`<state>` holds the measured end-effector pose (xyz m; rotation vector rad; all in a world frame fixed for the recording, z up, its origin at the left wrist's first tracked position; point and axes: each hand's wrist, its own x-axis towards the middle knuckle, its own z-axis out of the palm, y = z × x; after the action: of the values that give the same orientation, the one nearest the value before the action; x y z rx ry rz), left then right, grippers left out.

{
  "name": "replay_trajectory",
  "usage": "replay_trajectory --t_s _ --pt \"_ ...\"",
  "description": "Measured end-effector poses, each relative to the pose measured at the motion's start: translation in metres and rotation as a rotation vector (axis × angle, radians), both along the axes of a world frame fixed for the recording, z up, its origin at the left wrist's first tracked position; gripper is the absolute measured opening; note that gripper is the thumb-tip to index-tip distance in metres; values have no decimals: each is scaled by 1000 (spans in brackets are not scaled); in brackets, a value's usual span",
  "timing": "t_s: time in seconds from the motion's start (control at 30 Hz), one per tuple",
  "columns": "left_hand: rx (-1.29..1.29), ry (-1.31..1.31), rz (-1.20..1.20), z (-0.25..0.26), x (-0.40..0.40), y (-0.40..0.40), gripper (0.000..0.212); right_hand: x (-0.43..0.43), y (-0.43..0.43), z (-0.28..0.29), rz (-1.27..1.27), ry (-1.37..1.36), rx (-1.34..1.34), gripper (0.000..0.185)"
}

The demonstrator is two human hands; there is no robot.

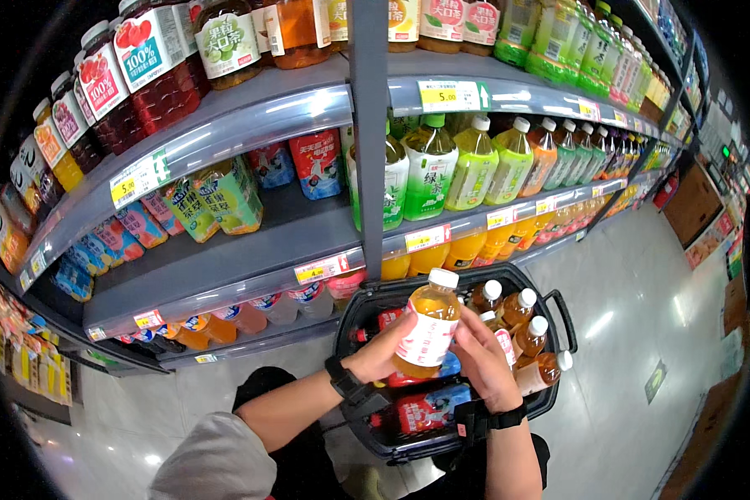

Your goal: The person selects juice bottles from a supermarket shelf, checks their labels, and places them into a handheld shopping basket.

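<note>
A bottle of amber drink (pixel 429 325) with a white cap and a white-and-pink label is held over a black shopping basket (pixel 384 290). My left hand (pixel 380 350) grips its left side, with the thumb on the label. On the other side, the fingers of my right hand (pixel 484 356) rest against the bottle. Several white-capped bottles of brown drink (pixel 530 337) stand or lean in the right part of the basket. Red-and-blue bottles (pixel 434 407) lie in its left and lower part, partly hidden by my hands and wrists.
Drink shelves (pixel 237 262) rise in front, split by a grey upright post (pixel 370 137). Green-labelled tea bottles (pixel 431 169) and green-and-yellow cartons (pixel 237 197) line the middle shelf. Grey floor (pixel 606 300) extends to the right, with brown boxes (pixel 692 197) beyond.
</note>
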<state>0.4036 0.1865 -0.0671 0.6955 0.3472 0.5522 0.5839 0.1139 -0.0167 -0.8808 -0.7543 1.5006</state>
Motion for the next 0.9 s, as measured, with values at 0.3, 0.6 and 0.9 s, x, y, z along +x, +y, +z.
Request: replay_trajectory --t_s 0.3,0.6,0.9 --pt "-127 -405 -288 -12 -10 39 80 15 31 45 232 -347 213 85" --pt "-6 -174 -28 1 -25 23 70 -6 51 50 380 -350 163 81" --pt "144 -267 -43 16 -40 11 61 -31 20 38 87 -372 185 81"
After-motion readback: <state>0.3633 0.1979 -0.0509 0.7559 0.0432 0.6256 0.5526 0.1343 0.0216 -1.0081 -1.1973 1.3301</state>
